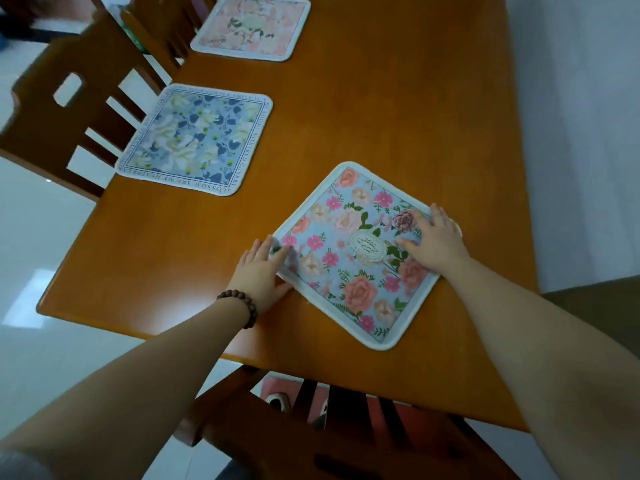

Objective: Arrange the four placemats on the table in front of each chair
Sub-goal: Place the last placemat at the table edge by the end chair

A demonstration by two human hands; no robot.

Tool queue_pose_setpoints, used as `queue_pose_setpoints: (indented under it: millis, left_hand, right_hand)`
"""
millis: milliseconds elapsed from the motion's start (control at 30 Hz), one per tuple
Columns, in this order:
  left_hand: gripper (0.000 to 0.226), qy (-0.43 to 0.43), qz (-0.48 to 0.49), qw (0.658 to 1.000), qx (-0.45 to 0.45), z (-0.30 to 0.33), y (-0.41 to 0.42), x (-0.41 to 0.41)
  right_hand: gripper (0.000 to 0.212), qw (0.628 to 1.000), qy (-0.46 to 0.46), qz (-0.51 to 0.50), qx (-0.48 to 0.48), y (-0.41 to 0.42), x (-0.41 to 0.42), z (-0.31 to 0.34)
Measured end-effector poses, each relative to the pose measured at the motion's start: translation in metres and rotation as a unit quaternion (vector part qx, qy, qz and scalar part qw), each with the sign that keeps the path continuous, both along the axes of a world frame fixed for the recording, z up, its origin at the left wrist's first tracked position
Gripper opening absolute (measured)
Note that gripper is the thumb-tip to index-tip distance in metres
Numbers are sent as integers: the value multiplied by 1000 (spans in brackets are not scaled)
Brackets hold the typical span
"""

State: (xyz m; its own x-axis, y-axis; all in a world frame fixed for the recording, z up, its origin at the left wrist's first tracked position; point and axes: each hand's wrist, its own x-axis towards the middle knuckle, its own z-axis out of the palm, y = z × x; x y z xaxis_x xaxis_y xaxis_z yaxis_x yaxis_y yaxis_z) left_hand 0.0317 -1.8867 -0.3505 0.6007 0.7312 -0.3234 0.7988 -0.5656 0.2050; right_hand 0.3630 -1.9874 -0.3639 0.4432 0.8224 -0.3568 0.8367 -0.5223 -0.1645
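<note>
- Here we see our two bare hands on a pink-rose placemat (349, 258) that lies turned like a diamond on the orange wooden table (398, 116), near its close edge.
- Our left hand (261, 271), with a brown bead bracelet (240, 306) at the wrist, has its fingers spread flat on the mat's left corner, gripping nothing.
- Our right hand (434, 242) lies flat and open on the mat's right corner, pressing down without grasping.
- A blue-and-cream floral placemat (195, 138) lies at the table's left edge, before a wooden chair (65, 109).
- A pale pink floral placemat (251, 26) lies farther along that edge.
- Another chair (346, 438) stands just below the mat we touch.
</note>
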Motion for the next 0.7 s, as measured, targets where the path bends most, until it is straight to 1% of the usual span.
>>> queue_pose_setpoints:
  millis: [133,233,367,467,533,567,633,700]
  left_hand:
    - [69,16,42,999,13,0,11,13]
    - [58,13,72,997,22,-1,20,25]
    - [43,2,85,996,38,-1,33,39]
    - [43,-21,68,997,13,-1,37,43]
    - [47,-43,52,997,-21,1,36,42]
    - [52,-56,49,996,-38,2,34,40]
    - [71,-71,42,995,-60,5,29,34]
    - [98,-73,39,993,-84,8,22,27]
  right_hand:
    - [82,1000,-21,-17,11,-11,5,-1]
    - [77,998,-21,-43,37,-31,2,0]
    - [73,993,-67,-84,45,-67,-30,-1]
    - [74,989,-95,-111,32,-92,-65,-1]
    - [75,988,-97,-115,21,-105,-90,0]
    - [76,989,-95,-114,17,-110,-100,0]
    - [78,990,-87,-112,19,-117,-112,1]
    - [81,989,-58,-128,40,-120,-112,4]
